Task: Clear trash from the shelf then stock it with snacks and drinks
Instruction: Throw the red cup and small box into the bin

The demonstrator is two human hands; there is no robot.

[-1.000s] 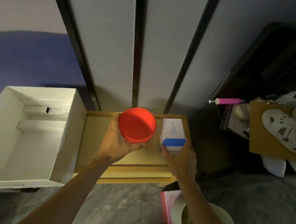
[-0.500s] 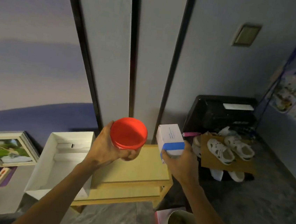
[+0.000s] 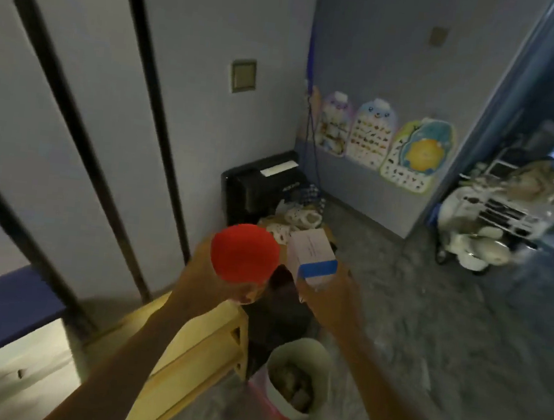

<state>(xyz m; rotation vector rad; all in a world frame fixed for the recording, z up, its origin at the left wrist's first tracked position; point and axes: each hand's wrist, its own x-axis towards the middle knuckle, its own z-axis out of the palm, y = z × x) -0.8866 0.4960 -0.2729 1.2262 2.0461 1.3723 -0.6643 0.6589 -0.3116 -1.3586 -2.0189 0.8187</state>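
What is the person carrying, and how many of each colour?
Red: 1, the red-lidded container in the left hand.
White with a blue band: 1, the small box in the right hand.
Total: 2 things carried, one per hand.

floor (image 3: 427,328) right open; bucket (image 3: 299,376) beside shelf (image 3: 199,348).

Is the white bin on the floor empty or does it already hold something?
Not empty: the white bin shows a brownish, lumpy heap inside. What it is cannot be told.
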